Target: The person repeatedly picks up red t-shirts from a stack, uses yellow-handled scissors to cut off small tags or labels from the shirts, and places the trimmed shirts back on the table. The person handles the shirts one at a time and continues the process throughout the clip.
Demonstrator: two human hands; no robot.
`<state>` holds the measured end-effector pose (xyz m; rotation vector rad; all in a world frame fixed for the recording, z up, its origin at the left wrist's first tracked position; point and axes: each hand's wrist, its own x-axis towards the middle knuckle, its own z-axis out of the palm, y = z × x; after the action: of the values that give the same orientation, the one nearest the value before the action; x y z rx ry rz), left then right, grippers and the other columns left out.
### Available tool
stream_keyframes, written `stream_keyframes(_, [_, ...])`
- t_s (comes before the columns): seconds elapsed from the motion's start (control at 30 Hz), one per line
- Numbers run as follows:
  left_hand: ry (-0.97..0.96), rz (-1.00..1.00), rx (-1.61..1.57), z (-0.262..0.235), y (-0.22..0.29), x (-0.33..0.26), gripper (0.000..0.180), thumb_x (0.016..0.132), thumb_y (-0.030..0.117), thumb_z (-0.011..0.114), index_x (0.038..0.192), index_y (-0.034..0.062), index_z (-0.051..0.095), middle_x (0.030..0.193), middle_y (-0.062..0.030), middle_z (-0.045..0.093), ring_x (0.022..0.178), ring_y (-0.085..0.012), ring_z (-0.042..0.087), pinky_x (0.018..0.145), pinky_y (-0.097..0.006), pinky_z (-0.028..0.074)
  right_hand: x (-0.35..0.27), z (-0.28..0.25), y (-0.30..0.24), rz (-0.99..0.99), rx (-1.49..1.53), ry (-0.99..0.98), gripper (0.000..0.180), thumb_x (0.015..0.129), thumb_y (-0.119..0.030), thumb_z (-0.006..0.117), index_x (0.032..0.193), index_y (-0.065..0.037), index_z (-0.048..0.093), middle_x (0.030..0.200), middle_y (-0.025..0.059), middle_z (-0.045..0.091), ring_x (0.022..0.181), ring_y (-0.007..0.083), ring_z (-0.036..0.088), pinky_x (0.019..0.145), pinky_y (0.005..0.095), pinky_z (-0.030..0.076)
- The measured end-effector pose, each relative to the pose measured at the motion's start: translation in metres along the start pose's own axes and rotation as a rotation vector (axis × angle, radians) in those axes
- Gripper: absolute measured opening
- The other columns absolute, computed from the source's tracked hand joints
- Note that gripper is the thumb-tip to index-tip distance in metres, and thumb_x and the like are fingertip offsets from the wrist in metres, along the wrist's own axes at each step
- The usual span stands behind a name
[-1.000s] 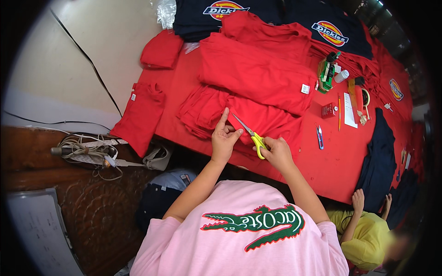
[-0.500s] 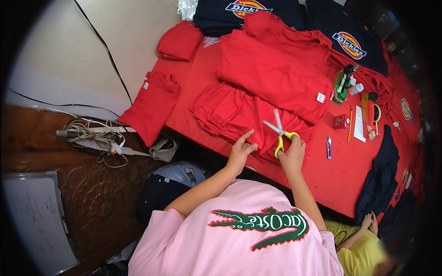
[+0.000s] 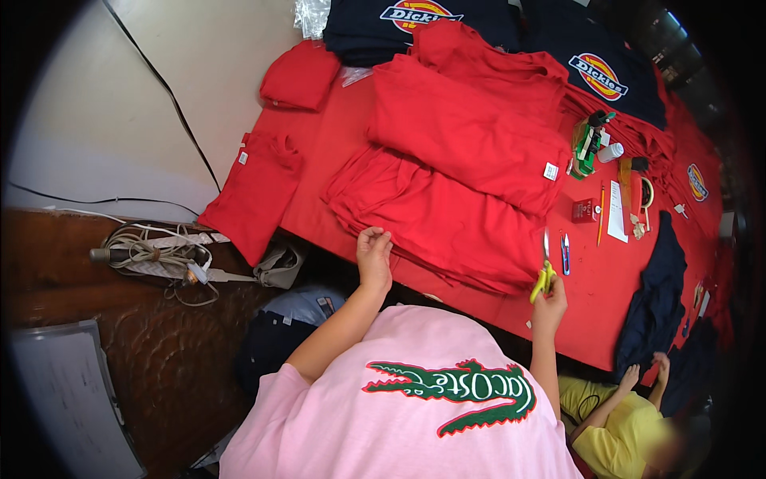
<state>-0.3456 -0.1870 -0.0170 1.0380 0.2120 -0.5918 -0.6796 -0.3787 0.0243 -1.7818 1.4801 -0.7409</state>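
While the right hand [image 3: 550, 299] grips yellow-handled scissors [image 3: 544, 271] at the lower right edge of the stack of red shirts [image 3: 447, 215] in mid-frame, the left hand [image 3: 373, 257] lies with loosely spread fingers on the stack's lower left edge, grasping nothing. Good work here probably means pressing the cloth flat and keeping the blades clear of the layers beneath. A blue pen [image 3: 565, 254] lies just beside the scissors, a small red box [image 3: 585, 210] and pencil [image 3: 601, 214] further up; another person's hands [image 3: 642, 374] work at lower right.
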Motion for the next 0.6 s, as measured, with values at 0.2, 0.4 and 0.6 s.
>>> stream_keyframes(0.2, [-0.062, 0.087, 0.146, -0.017, 0.018, 0.025, 0.028, 0.096, -0.004, 0.069, 0.119, 0.0096, 0.063, 0.108, 0.0003, 0.064, 0.1, -0.0094, 0.062, 0.088, -0.025, 0.049, -0.007, -0.022, 0.015, 0.195, 0.092, 0.087, 0.018, 0.097, -0.006, 0.075, 0.109, 0.003, 0.066, 0.087, -0.0008, 0.057, 0.078, 0.0081, 0.053, 0.071, 0.0251, 0.046])
stream_keyframes(0.4, [-0.435, 0.181, 0.337, 0.03, 0.08, 0.017, 0.071, 0.091, -0.015, 0.07, 0.157, 0.0009, 0.047, 0.14, -0.0101, 0.062, 0.12, -0.0137, 0.062, 0.102, -0.026, 0.051, 0.002, 0.005, -0.012, 0.145, 0.495, 0.047, 0.025, 0.097, -0.015, 0.08, 0.111, 0.002, 0.067, 0.081, -0.0039, 0.057, 0.075, 0.0047, 0.05, 0.065, 0.0234, 0.043])
stream_keyframes(0.6, [-0.643, 0.306, 0.446, 0.067, 0.124, -0.015, 0.09, 0.088, -0.018, 0.072, 0.166, 0.0015, 0.03, 0.168, -0.0187, 0.038, 0.145, -0.0215, 0.049, 0.104, -0.026, 0.053, -0.002, 0.026, -0.072, 0.021, 0.145, -0.101, 0.031, 0.095, -0.019, 0.083, 0.112, 0.003, 0.069, 0.08, 0.0003, 0.062, 0.075, 0.007, 0.055, 0.065, 0.0251, 0.046])
